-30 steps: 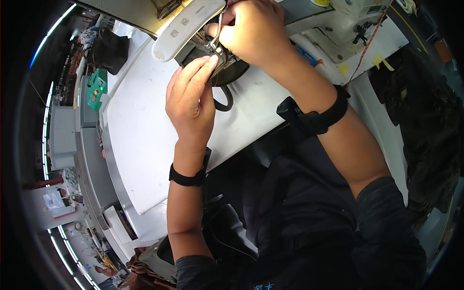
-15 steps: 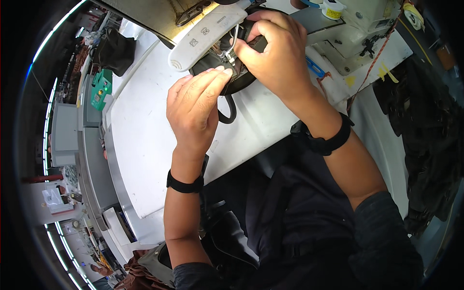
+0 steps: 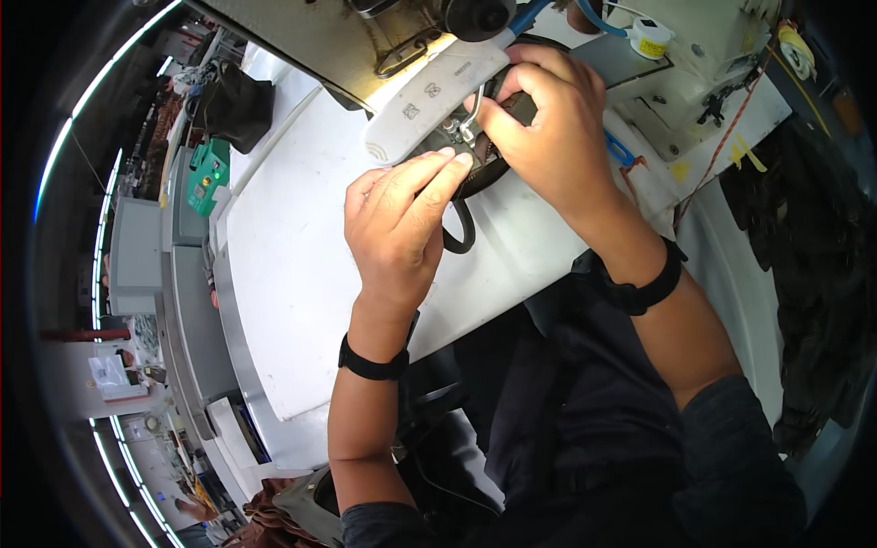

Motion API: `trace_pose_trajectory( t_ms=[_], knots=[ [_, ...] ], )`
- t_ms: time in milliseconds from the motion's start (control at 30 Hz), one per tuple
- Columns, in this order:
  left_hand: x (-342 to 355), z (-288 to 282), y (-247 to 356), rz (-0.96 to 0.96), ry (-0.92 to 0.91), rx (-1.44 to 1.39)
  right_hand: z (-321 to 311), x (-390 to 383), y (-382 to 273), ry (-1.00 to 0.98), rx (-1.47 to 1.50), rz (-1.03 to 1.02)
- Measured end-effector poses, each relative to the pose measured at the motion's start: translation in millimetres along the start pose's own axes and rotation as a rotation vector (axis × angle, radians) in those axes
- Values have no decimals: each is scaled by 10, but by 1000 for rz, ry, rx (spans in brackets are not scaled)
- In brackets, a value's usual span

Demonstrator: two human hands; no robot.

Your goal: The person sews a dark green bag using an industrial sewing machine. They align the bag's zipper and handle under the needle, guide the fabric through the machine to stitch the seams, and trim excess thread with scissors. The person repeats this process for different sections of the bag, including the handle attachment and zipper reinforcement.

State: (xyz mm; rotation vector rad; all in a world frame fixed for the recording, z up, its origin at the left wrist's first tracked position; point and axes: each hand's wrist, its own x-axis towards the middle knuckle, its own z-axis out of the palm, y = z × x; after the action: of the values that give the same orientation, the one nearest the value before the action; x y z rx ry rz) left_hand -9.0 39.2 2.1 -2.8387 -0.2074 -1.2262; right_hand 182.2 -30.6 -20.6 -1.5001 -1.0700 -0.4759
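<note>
A dark round-edged workpiece (image 3: 491, 175), perhaps part of a bag, lies under the presser foot (image 3: 464, 131) of a sewing machine. A black strap loop (image 3: 468, 236) hangs from its near side. My left hand (image 3: 402, 201) has its fingers together, tips pressing the workpiece just left of the foot. On the other side, my right hand (image 3: 557, 137) grips the workpiece with curled fingers and thumb close to the needle area. A long white light bar or cover (image 3: 429, 102) hides part of the stitching spot, and my fingers hide more.
The white table (image 3: 292, 301) spreads left and toward me. Right of the workpiece lie a blue tool (image 3: 619, 148) and the machine's pale body (image 3: 713, 55), with a small white container (image 3: 650, 38). A dark bag (image 3: 236, 105) and a green box (image 3: 209, 176) sit far left.
The whole view has shifted, so everything appears farther right and slightly lower. Both hands keep nearly the same place at the presser foot; any feed of the workpiece is too small to tell.
</note>
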Motion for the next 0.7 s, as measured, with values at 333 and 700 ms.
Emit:
trace_pose_trajectory(
  t_ms=[333, 700],
  knots=[
    [3, 20, 5, -8, 13, 4, 20, 20, -8, -8, -42, -1],
    [0, 74, -6, -68, 53, -27, 63, 22, -18, 14, -94, -1]
  ],
)
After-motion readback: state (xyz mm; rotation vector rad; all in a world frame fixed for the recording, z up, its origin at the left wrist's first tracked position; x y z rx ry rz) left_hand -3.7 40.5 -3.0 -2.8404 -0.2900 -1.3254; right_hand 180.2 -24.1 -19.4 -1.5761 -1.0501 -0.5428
